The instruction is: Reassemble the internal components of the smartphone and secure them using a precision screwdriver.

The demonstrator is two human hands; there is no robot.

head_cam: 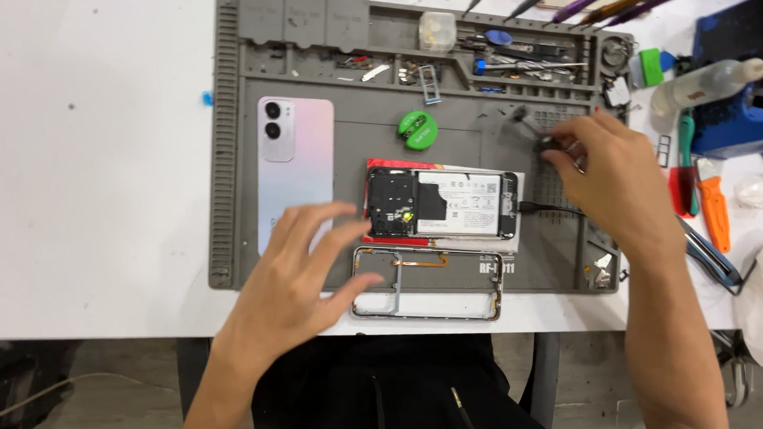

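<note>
Opened phone (441,204) lies mid-mat, back cover (294,165) off at its left, frame (427,284) removed below it.
I note my left hand (299,275) hovering spread, holding nothing; my right hand (603,176) pinches a small dark part (543,144), kind unclear. Battery and board remain fitted; cable (555,210) plugged in.

We see a grey work mat (360,87) that looks soft and rubbery, with a dull, not shiny top. The table (86,187) under it is smooth and white. The phone back cover (294,165) is glossy, pink fading to pale blue. The open phone (441,204) shows dark plastic and a papery white label. The phone frame (429,305) looks like shiny metal, but it is a bit blurry. The green disc (417,129) is smooth plastic.
</note>
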